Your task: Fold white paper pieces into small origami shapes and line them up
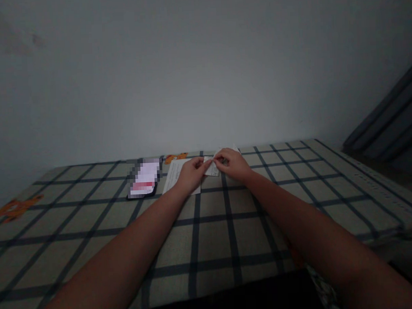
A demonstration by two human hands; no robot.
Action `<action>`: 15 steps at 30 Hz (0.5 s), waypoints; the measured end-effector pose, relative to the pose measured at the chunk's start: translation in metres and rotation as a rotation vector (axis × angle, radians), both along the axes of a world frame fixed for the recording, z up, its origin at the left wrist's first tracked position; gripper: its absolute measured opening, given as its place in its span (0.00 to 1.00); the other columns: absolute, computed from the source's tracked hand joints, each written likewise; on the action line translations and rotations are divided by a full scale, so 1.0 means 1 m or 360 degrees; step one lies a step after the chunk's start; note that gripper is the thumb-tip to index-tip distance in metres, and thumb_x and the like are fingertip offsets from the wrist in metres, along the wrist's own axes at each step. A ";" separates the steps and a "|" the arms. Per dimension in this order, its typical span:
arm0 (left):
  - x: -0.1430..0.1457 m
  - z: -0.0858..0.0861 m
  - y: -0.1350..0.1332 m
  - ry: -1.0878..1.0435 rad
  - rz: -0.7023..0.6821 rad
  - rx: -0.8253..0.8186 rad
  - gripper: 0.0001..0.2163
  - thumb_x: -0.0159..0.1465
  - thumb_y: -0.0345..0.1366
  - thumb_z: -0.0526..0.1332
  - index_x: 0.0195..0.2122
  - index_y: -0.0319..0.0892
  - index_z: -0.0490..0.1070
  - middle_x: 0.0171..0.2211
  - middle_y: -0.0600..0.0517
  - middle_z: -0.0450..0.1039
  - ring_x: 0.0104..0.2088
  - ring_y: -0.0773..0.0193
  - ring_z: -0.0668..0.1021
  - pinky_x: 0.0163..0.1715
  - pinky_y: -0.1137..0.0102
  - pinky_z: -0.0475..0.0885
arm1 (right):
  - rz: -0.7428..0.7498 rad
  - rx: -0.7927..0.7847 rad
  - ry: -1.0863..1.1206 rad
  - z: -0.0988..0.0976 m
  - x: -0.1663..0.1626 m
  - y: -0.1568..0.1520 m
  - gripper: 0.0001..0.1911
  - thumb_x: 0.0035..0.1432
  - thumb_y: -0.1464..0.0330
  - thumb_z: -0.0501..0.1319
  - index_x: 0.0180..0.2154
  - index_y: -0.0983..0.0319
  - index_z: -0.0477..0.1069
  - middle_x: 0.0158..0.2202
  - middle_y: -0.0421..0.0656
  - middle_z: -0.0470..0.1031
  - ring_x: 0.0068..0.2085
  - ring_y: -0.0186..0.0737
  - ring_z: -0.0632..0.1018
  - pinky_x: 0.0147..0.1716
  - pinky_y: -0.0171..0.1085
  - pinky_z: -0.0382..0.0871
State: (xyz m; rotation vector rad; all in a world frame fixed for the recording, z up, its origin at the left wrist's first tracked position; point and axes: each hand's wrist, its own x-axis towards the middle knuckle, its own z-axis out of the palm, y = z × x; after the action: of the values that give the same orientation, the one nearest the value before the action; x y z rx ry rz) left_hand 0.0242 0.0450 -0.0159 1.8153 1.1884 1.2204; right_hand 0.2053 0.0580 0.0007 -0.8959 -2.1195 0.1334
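Observation:
Both hands meet over the far middle of a checked cloth (212, 227). My left hand (192, 171) is closed, its thumb and fingertips pinching the left side of a small piece of white paper (211, 171). Close beside it, my right hand (232, 162) pinches the same paper near its top, fingertips almost touching the left ones. Part of the paper shows behind the right hand; the fingers hide the rest. Under and left of my left hand lies a flat white sheet with printed lines (172, 174).
A phone with a lit, blurred screen (143, 177) lies left of the printed sheet. Behind the cloth stands a plain pale wall (202, 72). Dark folded fabric (388, 105) hangs at the right. Orange cartoon figures (17, 207) are printed on the cloth.

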 end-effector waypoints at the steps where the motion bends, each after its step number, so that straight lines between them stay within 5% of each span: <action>1: 0.000 0.001 0.000 0.0008 -0.0007 0.0002 0.18 0.57 0.51 0.58 0.34 0.39 0.74 0.25 0.51 0.73 0.24 0.66 0.72 0.22 0.73 0.63 | -0.0008 -0.0005 0.0007 0.000 0.000 0.000 0.06 0.55 0.68 0.58 0.33 0.62 0.72 0.33 0.43 0.73 0.36 0.36 0.71 0.38 0.36 0.63; 15: -0.002 0.001 0.002 0.0030 0.0087 0.0062 0.16 0.57 0.48 0.58 0.29 0.40 0.77 0.24 0.52 0.74 0.27 0.62 0.73 0.26 0.70 0.65 | 0.0022 0.0040 0.0012 0.002 0.000 -0.002 0.05 0.55 0.68 0.58 0.33 0.62 0.72 0.32 0.42 0.71 0.35 0.36 0.70 0.37 0.35 0.63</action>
State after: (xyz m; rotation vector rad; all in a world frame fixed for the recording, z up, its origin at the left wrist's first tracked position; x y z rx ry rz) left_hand 0.0223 0.0466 -0.0153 1.8374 1.2403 1.2676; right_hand 0.2049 0.0562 0.0023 -0.8652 -2.1159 0.1171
